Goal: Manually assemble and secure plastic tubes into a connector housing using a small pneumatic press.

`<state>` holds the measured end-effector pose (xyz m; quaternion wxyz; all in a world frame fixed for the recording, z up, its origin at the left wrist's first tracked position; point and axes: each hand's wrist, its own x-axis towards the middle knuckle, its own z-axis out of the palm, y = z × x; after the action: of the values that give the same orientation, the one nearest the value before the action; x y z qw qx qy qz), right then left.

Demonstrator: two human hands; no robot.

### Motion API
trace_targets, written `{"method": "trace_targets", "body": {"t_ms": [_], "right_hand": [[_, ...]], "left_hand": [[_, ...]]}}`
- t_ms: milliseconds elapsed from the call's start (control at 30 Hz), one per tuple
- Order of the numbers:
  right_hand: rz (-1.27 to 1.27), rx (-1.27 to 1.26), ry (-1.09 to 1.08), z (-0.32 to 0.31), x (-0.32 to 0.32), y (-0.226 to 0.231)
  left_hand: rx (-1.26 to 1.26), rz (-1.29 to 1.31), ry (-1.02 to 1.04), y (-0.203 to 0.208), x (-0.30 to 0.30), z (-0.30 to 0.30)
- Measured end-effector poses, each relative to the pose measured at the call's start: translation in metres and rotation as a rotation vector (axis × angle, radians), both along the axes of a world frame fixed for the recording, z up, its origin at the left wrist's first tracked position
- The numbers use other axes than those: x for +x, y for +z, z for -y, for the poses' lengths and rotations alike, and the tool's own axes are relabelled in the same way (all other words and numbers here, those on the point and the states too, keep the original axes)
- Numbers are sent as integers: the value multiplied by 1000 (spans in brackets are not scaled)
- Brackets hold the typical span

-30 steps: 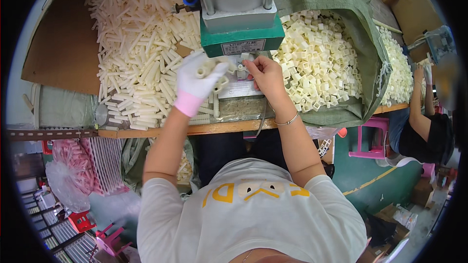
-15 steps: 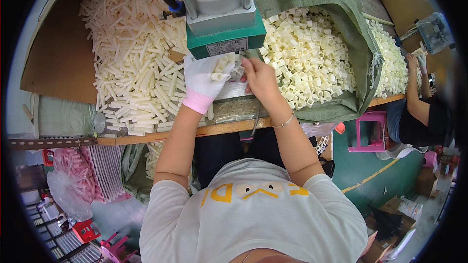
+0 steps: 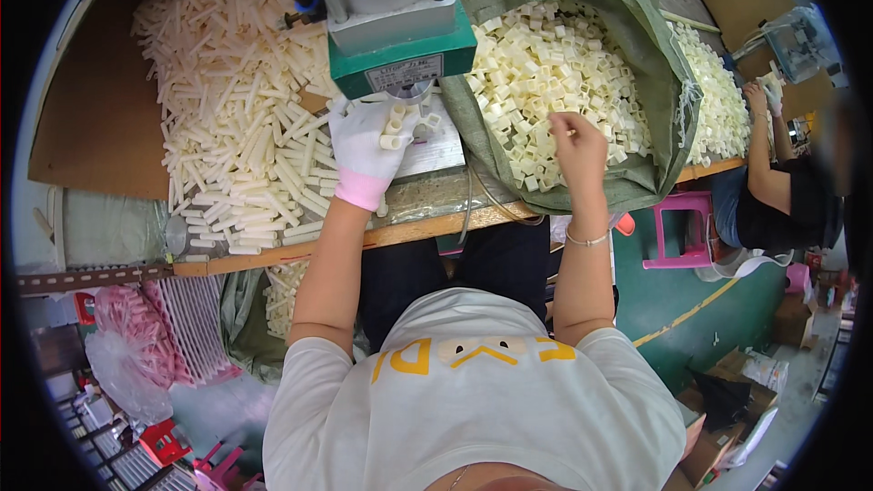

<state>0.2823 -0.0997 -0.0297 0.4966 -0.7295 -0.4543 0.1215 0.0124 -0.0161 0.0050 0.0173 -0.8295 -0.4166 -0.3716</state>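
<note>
My left hand [image 3: 362,144], in a white glove with a pink cuff, is closed around a few short cream plastic tubes [image 3: 393,129] under the green head of a press [image 3: 400,64]. By its fingertips, a small square piece [image 3: 431,119] sits beneath the press head, above a metal plate [image 3: 427,155]. My bare right hand [image 3: 582,153] hovers over a heap of cream square plastic rings [image 3: 532,64] in a green woven sack. Its fingers are bent in together; what they hold, if anything, I cannot make out.
Long cream tubes [image 3: 241,127] lie heaped on the left of the bench. The sack's rim [image 3: 677,118] stands at the right. The wooden bench edge [image 3: 409,232] runs in front of me. Farther right, another person [image 3: 773,191] works beside a pink stool [image 3: 680,227].
My right hand has moved right, away from the press and my left hand, to above the square rings. My left hand still holds the tubes under the press.
</note>
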Motion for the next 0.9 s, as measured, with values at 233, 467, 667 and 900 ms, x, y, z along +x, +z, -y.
{"method": "trace_targets", "body": {"t_ms": [233,467,667,900], "right_hand": [[675,-414,94,-25,-17,-17],[401,-170,67,-30,-7,-10],[33,-51,30,-38,13,-6],[-554,73,347,-16,-27,27]], "left_hand": [[-555,333,209,44,-88,63],[-1124,-435,719,-63,-277,177],[-965,-601,776,-46,-283,161],[-82,-166,-136,5,-124,-4]]}}
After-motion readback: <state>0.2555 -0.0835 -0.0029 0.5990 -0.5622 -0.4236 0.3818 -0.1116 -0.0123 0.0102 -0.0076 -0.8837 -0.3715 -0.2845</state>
